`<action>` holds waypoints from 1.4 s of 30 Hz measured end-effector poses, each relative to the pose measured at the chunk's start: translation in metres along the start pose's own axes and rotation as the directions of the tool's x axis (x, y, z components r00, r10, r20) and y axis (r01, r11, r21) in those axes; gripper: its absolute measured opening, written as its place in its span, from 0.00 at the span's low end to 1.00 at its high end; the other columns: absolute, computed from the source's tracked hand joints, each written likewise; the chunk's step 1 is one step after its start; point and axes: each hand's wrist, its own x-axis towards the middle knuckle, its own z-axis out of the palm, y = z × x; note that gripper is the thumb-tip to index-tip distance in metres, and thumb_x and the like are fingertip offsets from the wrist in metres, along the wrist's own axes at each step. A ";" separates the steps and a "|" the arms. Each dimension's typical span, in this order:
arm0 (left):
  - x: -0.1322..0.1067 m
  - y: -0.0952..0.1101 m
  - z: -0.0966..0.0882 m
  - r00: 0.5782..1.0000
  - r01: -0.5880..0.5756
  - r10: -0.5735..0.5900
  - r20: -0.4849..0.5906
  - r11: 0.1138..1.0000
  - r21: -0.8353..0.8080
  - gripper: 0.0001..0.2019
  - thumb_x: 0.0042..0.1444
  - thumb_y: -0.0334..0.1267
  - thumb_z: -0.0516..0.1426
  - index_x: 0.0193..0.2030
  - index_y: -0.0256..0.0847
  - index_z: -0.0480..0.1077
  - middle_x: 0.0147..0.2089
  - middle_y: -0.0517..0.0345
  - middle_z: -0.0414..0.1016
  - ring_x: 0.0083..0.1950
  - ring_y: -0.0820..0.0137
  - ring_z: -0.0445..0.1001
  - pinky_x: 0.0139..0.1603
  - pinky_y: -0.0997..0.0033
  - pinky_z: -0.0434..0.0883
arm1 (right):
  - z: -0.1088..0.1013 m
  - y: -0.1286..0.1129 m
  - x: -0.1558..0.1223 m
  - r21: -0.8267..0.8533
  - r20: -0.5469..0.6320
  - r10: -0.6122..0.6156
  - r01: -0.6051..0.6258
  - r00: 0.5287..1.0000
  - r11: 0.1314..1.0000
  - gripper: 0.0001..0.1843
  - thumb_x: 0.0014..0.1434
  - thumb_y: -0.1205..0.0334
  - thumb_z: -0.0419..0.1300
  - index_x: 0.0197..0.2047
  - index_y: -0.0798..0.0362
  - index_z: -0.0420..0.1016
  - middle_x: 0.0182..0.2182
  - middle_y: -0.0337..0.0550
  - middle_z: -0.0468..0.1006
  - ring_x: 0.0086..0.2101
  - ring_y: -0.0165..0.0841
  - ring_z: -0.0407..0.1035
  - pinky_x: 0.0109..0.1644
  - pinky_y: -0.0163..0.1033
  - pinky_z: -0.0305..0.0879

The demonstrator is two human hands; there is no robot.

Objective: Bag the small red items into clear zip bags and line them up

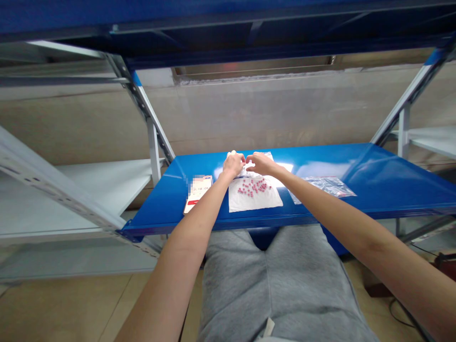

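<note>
My left hand (233, 164) and my right hand (261, 163) meet just beyond a white tissue (242, 203) on the blue shelf. Between them is a small white piece (251, 165) with a branched outline, too small to name. The right fingertips are closed on it. The left fingers are curled together beside it, and what they pinch is hidden. Many small pink beads (252, 187) lie scattered over the tissue, nearer to me than both hands. Some white, crinkled material (245, 174) shows under the hands.
A phone (197, 190) with a lit screen lies left of the tissue. Clear plastic bags (327, 185) rest to the right, partly behind my right forearm. Grey uprights (153, 142) flank the shelf, a blue upper shelf (228, 28) overhangs, and a wall (270, 114) stands behind.
</note>
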 end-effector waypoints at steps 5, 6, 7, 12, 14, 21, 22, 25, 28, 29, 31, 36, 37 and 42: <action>0.013 -0.002 -0.014 0.998 -0.037 0.043 0.051 0.994 -0.102 0.04 0.59 0.31 0.61 0.38 0.41 0.79 0.44 0.49 0.81 0.49 0.61 0.77 0.55 0.63 0.73 | 0.001 0.004 -0.007 0.039 -0.041 0.011 -0.009 0.999 0.999 0.20 0.63 0.59 0.69 0.57 0.55 0.78 0.46 0.52 0.82 0.48 0.43 0.74 0.53 0.41 0.65; 0.014 -0.003 -0.018 0.996 -0.047 0.057 0.068 0.990 -0.130 0.04 0.59 0.30 0.61 0.37 0.41 0.78 0.41 0.51 0.81 0.46 0.63 0.78 0.53 0.65 0.73 | 0.000 0.006 -0.009 0.048 -0.075 0.034 -0.031 0.997 0.998 0.20 0.63 0.59 0.68 0.57 0.55 0.78 0.47 0.52 0.82 0.49 0.43 0.74 0.54 0.42 0.65; 0.016 -0.003 -0.022 0.994 -0.057 0.071 0.085 0.986 -0.159 0.04 0.58 0.29 0.62 0.37 0.41 0.78 0.39 0.53 0.82 0.44 0.64 0.78 0.50 0.66 0.73 | 0.000 0.007 -0.009 0.056 -0.119 0.069 -0.063 0.990 0.996 0.20 0.64 0.59 0.67 0.58 0.55 0.77 0.48 0.53 0.81 0.50 0.44 0.74 0.54 0.43 0.66; 0.014 -0.001 -0.037 0.975 -0.098 0.154 0.160 0.945 -0.313 0.11 0.55 0.21 0.56 0.37 0.39 0.76 0.36 0.56 0.83 0.36 0.71 0.79 0.40 0.72 0.73 | -0.009 0.017 -0.012 0.185 -0.274 0.269 -0.223 0.924 0.957 0.26 0.63 0.62 0.67 0.62 0.59 0.73 0.50 0.58 0.81 0.51 0.44 0.75 0.56 0.45 0.68; 0.013 0.003 -0.040 0.971 -0.107 0.178 0.158 0.919 -0.378 0.15 0.53 0.18 0.53 0.39 0.38 0.75 0.36 0.55 0.83 0.35 0.72 0.80 0.39 0.73 0.73 | -0.014 0.021 -0.013 0.298 -0.249 0.311 -0.233 0.917 0.926 0.27 0.61 0.62 0.68 0.62 0.59 0.73 0.46 0.54 0.83 0.46 0.41 0.77 0.53 0.43 0.70; 0.014 0.019 -0.039 0.982 -0.094 0.181 0.054 0.716 -0.692 0.05 0.61 0.27 0.57 0.42 0.36 0.74 0.34 0.53 0.81 0.33 0.72 0.80 0.35 0.74 0.72 | -0.024 0.027 -0.021 0.679 -0.156 0.393 -0.191 0.906 0.709 0.15 0.57 0.69 0.65 0.49 0.56 0.78 0.29 0.41 0.82 0.32 0.33 0.79 0.32 0.32 0.69; 0.013 0.021 -0.038 0.984 -0.083 0.167 0.055 0.717 -0.692 0.05 0.61 0.28 0.58 0.43 0.36 0.74 0.35 0.52 0.81 0.33 0.71 0.80 0.33 0.74 0.71 | -0.024 0.026 -0.022 0.708 -0.163 0.415 -0.187 0.895 0.681 0.13 0.57 0.71 0.65 0.47 0.57 0.78 0.28 0.41 0.82 0.31 0.33 0.79 0.30 0.31 0.68; 0.008 0.021 -0.037 0.990 -0.035 0.121 0.079 0.732 -0.680 0.08 0.62 0.31 0.60 0.48 0.36 0.74 0.39 0.50 0.82 0.33 0.71 0.80 0.30 0.76 0.68 | -0.023 0.025 -0.026 0.757 -0.174 0.474 -0.190 0.863 0.625 0.11 0.55 0.74 0.64 0.43 0.57 0.78 0.28 0.42 0.81 0.30 0.33 0.79 0.26 0.29 0.68; 0.003 0.017 -0.035 0.990 -0.002 0.100 0.104 0.732 -0.681 0.10 0.60 0.32 0.63 0.48 0.36 0.75 0.40 0.50 0.83 0.34 0.72 0.79 0.32 0.75 0.69 | -0.020 0.025 -0.029 0.795 -0.154 0.494 -0.189 0.855 0.576 0.11 0.55 0.75 0.63 0.42 0.57 0.77 0.28 0.43 0.81 0.29 0.32 0.79 0.26 0.29 0.70; 0.002 0.015 -0.033 0.989 -0.001 0.099 0.106 0.737 -0.676 0.11 0.59 0.32 0.63 0.48 0.36 0.75 0.39 0.51 0.83 0.34 0.72 0.79 0.33 0.75 0.70 | -0.018 0.025 -0.029 0.808 -0.150 0.498 -0.185 0.854 0.560 0.11 0.55 0.76 0.62 0.42 0.57 0.76 0.29 0.43 0.81 0.28 0.32 0.79 0.26 0.29 0.71; 0.003 0.012 -0.029 0.990 -0.006 0.100 0.104 0.747 -0.664 0.11 0.56 0.31 0.65 0.47 0.36 0.76 0.36 0.53 0.82 0.33 0.72 0.78 0.36 0.73 0.72 | -0.015 0.025 -0.027 0.828 -0.149 0.512 -0.176 0.846 0.533 0.11 0.55 0.76 0.61 0.42 0.57 0.75 0.28 0.42 0.81 0.27 0.31 0.78 0.27 0.30 0.72; 0.007 0.008 -0.016 0.998 0.042 -0.005 0.070 0.839 -0.543 0.10 0.53 0.31 0.66 0.43 0.38 0.78 0.34 0.56 0.82 0.33 0.71 0.77 0.36 0.73 0.73 | -0.008 0.022 -0.016 0.825 -0.114 0.536 -0.221 0.836 0.520 0.11 0.57 0.75 0.62 0.42 0.55 0.73 0.27 0.38 0.79 0.26 0.30 0.78 0.28 0.30 0.74; 0.007 0.008 -0.014 0.998 0.061 -0.040 0.051 0.858 -0.509 0.10 0.53 0.31 0.66 0.43 0.38 0.78 0.34 0.56 0.82 0.33 0.71 0.78 0.36 0.73 0.73 | -0.008 0.020 -0.013 0.821 -0.100 0.538 -0.236 0.837 0.520 0.11 0.57 0.75 0.62 0.43 0.55 0.72 0.27 0.38 0.79 0.27 0.30 0.78 0.27 0.30 0.73; 0.002 0.004 -0.011 0.988 0.143 -0.152 0.013 0.894 -0.425 0.11 0.53 0.31 0.65 0.45 0.39 0.78 0.35 0.55 0.83 0.37 0.67 0.80 0.40 0.71 0.74 | -0.007 0.013 -0.009 0.769 -0.058 0.551 -0.315 0.833 0.556 0.18 0.58 0.75 0.63 0.50 0.54 0.70 0.32 0.41 0.79 0.29 0.33 0.79 0.25 0.30 0.71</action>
